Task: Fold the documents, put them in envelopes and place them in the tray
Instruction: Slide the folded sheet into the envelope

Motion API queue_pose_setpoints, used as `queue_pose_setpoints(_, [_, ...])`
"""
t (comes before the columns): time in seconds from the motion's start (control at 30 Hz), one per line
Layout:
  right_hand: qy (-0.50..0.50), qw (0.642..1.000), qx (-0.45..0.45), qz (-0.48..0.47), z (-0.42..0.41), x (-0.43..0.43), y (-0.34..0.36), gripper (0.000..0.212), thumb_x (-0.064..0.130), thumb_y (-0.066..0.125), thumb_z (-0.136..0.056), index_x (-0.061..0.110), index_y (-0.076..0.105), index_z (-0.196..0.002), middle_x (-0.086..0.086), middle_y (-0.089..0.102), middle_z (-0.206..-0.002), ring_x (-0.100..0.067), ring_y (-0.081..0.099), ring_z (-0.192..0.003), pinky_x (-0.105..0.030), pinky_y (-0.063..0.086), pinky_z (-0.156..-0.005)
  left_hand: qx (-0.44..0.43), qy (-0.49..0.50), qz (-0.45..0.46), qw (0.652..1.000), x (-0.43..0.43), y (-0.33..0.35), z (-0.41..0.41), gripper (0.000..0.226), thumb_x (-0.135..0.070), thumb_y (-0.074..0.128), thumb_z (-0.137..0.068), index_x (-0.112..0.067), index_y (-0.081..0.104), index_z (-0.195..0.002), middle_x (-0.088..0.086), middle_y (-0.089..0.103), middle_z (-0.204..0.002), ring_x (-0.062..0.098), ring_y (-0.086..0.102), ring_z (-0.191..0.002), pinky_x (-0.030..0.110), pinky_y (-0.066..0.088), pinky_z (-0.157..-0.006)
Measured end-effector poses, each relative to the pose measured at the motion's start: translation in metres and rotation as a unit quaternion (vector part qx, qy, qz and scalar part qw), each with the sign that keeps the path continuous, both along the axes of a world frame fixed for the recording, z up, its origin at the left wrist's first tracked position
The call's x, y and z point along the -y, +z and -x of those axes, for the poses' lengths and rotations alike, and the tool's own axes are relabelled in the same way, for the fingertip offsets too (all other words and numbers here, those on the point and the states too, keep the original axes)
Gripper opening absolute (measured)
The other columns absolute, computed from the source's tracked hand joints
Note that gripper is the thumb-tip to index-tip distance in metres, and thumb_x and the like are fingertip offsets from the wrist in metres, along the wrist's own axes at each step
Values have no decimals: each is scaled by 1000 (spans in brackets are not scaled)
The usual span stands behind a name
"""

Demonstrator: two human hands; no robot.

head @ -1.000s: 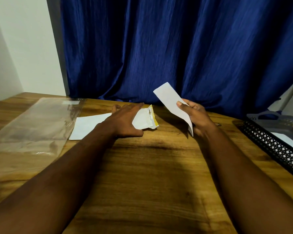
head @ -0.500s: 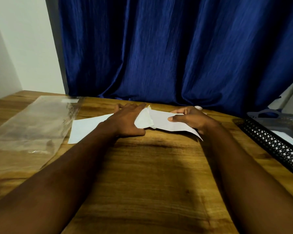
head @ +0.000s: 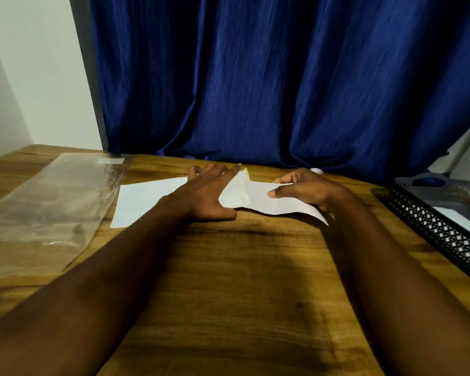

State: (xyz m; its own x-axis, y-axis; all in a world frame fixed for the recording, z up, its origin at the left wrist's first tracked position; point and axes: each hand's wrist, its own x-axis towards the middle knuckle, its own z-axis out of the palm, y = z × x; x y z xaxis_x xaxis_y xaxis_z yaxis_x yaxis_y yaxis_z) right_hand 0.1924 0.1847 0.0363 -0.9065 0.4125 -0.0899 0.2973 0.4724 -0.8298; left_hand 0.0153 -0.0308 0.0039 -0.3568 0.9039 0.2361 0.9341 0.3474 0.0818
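Both hands meet at mid-frame on the desk (head: 242, 280): I see the left hand (head: 209, 194) lying flat, fingers straight, pressing the white envelope (head: 147, 203), whose raised mouth faces right. The right hand (head: 304, 189) pinches the folded document (head: 277, 206) between thumb and fingers, its left end at the envelope's mouth; whether it is already inside I cannot tell. At the right edge sits the black mesh tray (head: 432, 226) holding a white sheet (head: 459, 219), well apart from both hands, and a clear plastic sleeve (head: 52, 199) lies at the left.
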Motion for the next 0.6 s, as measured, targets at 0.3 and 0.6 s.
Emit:
queue_pose_setpoints(0.3, [-6, 995, 1, -103, 4, 6, -3, 18, 29, 84, -88, 23, 84, -106, 6, 82, -96, -12, 75, -89, -20, 57, -70, -15, -23, -3, 1000, -2, -5, 3, 113, -77, 56, -73, -41, -2, -164, 1, 28, -162, 24, 21, -150, 57, 8, -121])
queue_pose_setpoints(0.6, [-14, 998, -6, -60, 2, 3, 2, 16, 20, 79, -91, 12, 84, -104, -10, 82, -100, -23, 74, -89, -35, 55, -84, -13, -44, -23, 999, -4, 0, -3, 114, -72, 68, -76, -41, 1, -163, -2, 28, -163, 22, 23, -148, 57, 16, -118])
